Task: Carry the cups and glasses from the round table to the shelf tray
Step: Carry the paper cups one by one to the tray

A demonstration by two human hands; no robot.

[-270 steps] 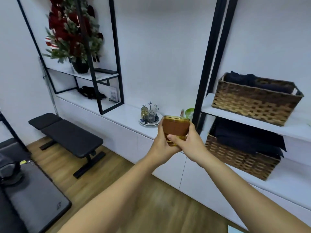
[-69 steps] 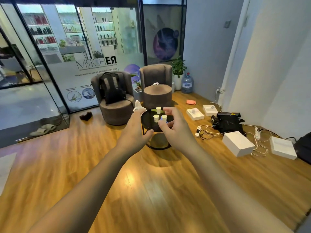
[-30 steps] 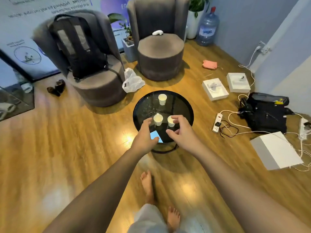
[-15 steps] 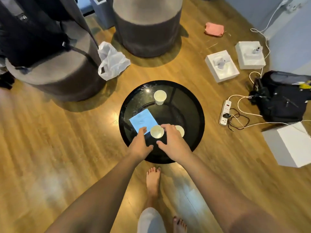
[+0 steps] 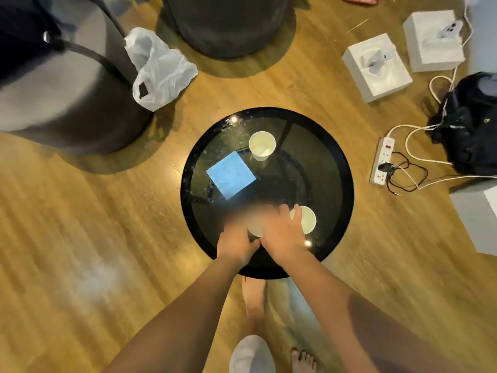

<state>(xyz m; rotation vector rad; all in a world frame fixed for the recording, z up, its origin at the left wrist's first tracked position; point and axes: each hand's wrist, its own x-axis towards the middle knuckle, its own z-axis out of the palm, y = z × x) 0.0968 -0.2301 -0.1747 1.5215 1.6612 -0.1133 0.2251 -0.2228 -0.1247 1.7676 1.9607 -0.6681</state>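
I see both hands over the round table (image 5: pixel 338 168) near its 6 o'clock edge. L hand (image 5: pixel 236 243) & R hand (image 5: pixel 282 235) close round a paper cup (image 5: pixel 255 229) between them; fingers blurred, exact grip can't tell. 2nd cup (image 5: pixel 306 219) just beside at 3 o'clock, 3rd cup (image 5: pixel 262 145) at 12. Blue paper (image 5: pixel 230 175) mid-table.

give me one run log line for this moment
stage: pickup at round table | both hands around near cup | left hand blurred | right hand | far cup, right cup waiting
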